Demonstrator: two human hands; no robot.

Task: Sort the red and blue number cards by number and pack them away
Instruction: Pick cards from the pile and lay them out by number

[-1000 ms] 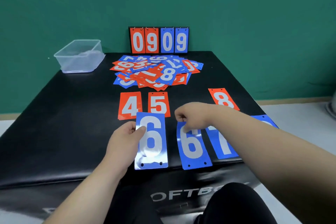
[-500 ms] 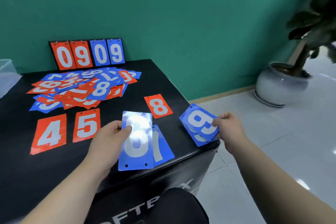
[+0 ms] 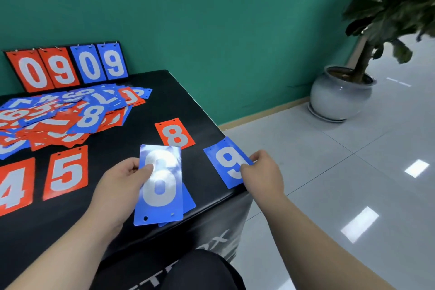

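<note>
The right hand (image 3: 261, 172) has just carried the blue 9 card (image 3: 223, 160) out to the counter (image 3: 188, 101) corner, still pinching it, while the left hand (image 3: 122, 181) beside it grips the blue 6 card (image 3: 160, 188), yet unplaced.

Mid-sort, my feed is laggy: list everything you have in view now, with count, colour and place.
scoreboard stand: one, black, showing red 0 9 and blue 0 9, back of table against the wall
card pile: one heap, red and blue mixed, back left; count unreadable
red 4 card: one, front left, flat
red 5 card: one, right of the 4
red 8 card: one, right of the pile
blue 6 card: one, in the left hand
hidden blue card: one, under the 6, number covered
blue 9 card: one, table's right edge
table: one, black
potted plant: one, pale grey pot, floor at right
left hand: grips the 6
right hand: pinches the 9
</note>
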